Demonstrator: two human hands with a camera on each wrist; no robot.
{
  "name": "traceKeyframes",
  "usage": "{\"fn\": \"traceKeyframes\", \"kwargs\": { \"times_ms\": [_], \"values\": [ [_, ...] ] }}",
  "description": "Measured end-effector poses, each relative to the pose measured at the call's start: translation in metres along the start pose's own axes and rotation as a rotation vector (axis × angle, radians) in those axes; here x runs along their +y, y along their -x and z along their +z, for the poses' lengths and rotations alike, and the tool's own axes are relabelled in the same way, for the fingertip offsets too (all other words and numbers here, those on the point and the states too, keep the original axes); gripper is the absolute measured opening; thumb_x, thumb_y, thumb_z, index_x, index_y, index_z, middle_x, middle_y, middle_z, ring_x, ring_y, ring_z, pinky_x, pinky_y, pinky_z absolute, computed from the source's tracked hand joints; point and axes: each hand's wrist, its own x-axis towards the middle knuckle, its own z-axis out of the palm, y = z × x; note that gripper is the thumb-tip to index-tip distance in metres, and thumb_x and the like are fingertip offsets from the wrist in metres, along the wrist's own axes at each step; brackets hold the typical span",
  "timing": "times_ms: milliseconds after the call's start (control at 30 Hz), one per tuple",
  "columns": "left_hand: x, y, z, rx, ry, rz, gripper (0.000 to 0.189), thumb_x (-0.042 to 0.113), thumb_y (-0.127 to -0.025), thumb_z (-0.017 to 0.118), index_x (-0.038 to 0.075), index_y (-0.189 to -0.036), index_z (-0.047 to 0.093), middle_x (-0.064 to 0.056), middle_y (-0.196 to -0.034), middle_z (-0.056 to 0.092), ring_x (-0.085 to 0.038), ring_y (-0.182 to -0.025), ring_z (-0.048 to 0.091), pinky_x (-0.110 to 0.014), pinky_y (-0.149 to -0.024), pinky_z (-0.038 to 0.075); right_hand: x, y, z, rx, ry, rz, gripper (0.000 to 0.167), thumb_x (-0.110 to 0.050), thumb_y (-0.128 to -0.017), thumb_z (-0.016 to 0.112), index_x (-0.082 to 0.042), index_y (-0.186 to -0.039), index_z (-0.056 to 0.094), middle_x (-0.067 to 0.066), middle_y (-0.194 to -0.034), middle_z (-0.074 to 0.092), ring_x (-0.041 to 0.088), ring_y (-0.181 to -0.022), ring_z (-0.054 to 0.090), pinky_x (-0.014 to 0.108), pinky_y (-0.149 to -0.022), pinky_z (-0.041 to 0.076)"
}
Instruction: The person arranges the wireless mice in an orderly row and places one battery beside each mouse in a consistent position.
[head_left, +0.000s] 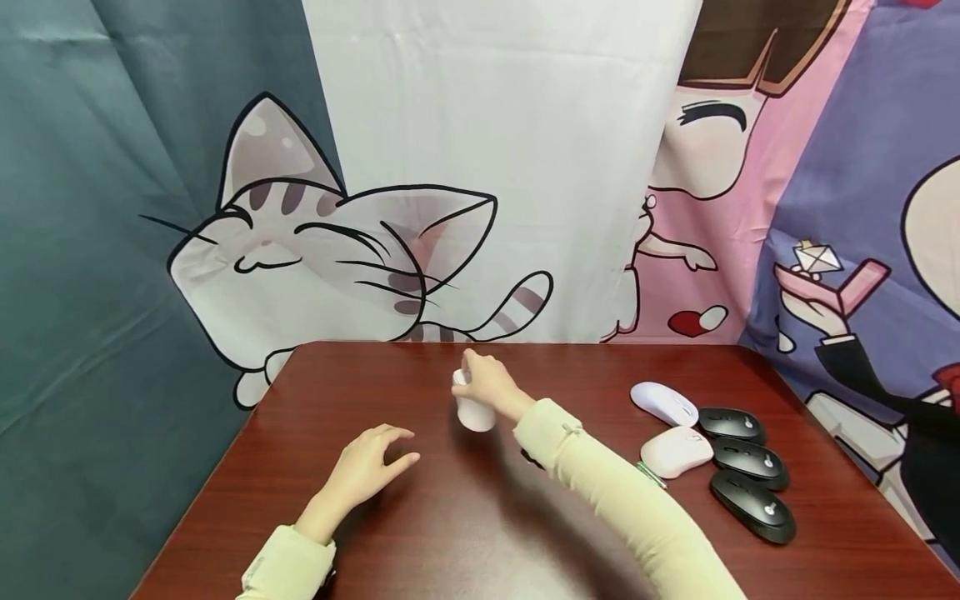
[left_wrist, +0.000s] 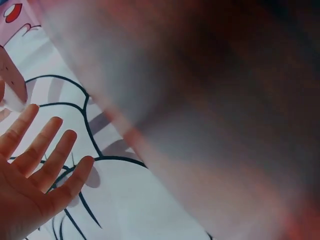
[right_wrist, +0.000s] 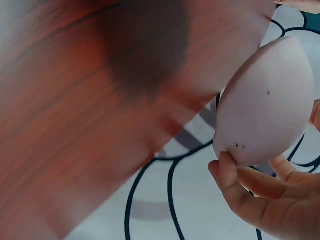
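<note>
I am watching remotely as the tabletop [head_left: 375, 383] is reflecting light off glossy, wood-grained boarding. The held pale mouse [right_wrist: 272, 95] is showing smooth, satin plastic; 3 black mice [head_left: 750, 462] are giving smooth plastic a low sheen. The printed backdrop [head_left: 487, 100] is hanging as softly creased cloth; the sleeves [head_left: 637, 517] are looking like matt fabric.

Before you lies the worktop [head_left: 420, 542], a backdrop [head_left: 510, 100] behind it; over its far middle, your right grip [head_left: 491, 386] holds a single mouse [head_left: 476, 416]; your left grip [head_left: 362, 468] is left of that, nearer you; rightward sits a pair of mice [head_left: 677, 452], one behind the other, just left of a column of three mice [head_left: 750, 463]; a thin item [head_left: 651, 474] lies before the pair.
</note>
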Motion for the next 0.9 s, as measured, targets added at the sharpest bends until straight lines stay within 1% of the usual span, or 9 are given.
{"fn": "traceKeyframes", "kwargs": {
  "times_ms": [133,233,400,467,567,733,900],
  "values": [
    [-0.008,0.003,-0.002,-0.016,-0.008,-0.029,0.035,0.035,-0.083,0.069,0.013,-0.109,0.068,-0.003,-0.107,0.067,-0.026,-0.097,0.062,-0.046,-0.079,0.050,-0.017,-0.014,0.019,0.015,0.006,0.029,0.033,-0.020,-0.074,0.073,-0.002,-0.096,0.058,0.012,-0.085,0.066,0.027,-0.076,0.064,0.031,-0.062,0.051],
    [-0.010,0.003,-0.004,-0.015,-0.001,-0.035,0.034,0.034,-0.083,0.069,0.012,-0.109,0.068,-0.006,-0.106,0.067,-0.026,-0.095,0.064,-0.046,-0.077,0.050,-0.029,-0.023,0.033,0.010,0.039,0.080,0.034,-0.024,-0.076,0.072,-0.005,-0.100,0.058,0.012,-0.093,0.065,0.031,-0.084,0.061,0.035,-0.067,0.051],
    [-0.007,0.000,-0.005,-0.012,0.017,-0.026,0.033,0.032,-0.083,0.069,0.011,-0.109,0.068,-0.008,-0.105,0.068,-0.027,-0.093,0.064,-0.046,-0.075,0.050,-0.038,-0.034,0.053,0.011,0.092,0.212,0.041,-0.030,-0.079,0.071,-0.008,-0.110,0.058,0.016,-0.109,0.056,0.035,-0.099,0.055,0.046,-0.077,0.051],
    [-0.005,-0.001,-0.008,-0.011,0.014,-0.024,0.033,0.032,-0.083,0.069,0.010,-0.109,0.068,-0.008,-0.105,0.068,-0.028,-0.093,0.064,-0.046,-0.075,0.050,-0.040,-0.038,0.060,0.017,0.115,0.254,0.043,-0.033,-0.080,0.072,-0.008,-0.113,0.059,0.017,-0.112,0.056,0.036,-0.101,0.055,0.048,-0.079,0.051],
    [-0.002,-0.002,-0.012,-0.006,0.010,-0.025,0.032,0.030,-0.084,0.069,0.010,-0.109,0.068,-0.008,-0.106,0.068,-0.028,-0.095,0.064,-0.047,-0.077,0.050,-0.040,-0.042,0.074,0.018,0.139,0.296,0.043,-0.034,-0.079,0.073,-0.009,-0.112,0.061,0.017,-0.111,0.056,0.036,-0.100,0.055,0.048,-0.079,0.052],
    [0.001,0.000,-0.019,-0.005,-0.006,-0.030,0.029,0.028,-0.084,0.069,0.011,-0.107,0.068,-0.006,-0.105,0.068,-0.027,-0.097,0.064,-0.046,-0.078,0.050,-0.040,-0.043,0.097,0.005,0.147,0.321,0.040,-0.035,-0.080,0.074,-0.009,-0.109,0.064,0.017,-0.108,0.058,0.035,-0.098,0.056,0.046,-0.076,0.052],
    [0.003,0.001,-0.024,0.010,-0.012,-0.025,0.029,0.030,-0.083,0.069,0.012,-0.107,0.068,-0.005,-0.106,0.068,-0.027,-0.099,0.064,-0.047,-0.078,0.051,-0.047,-0.043,0.107,0.031,0.134,0.306,0.035,-0.033,-0.078,0.076,-0.009,-0.100,0.065,0.016,-0.104,0.058,0.035,-0.095,0.056,0.045,-0.073,0.052]
  ]
}}
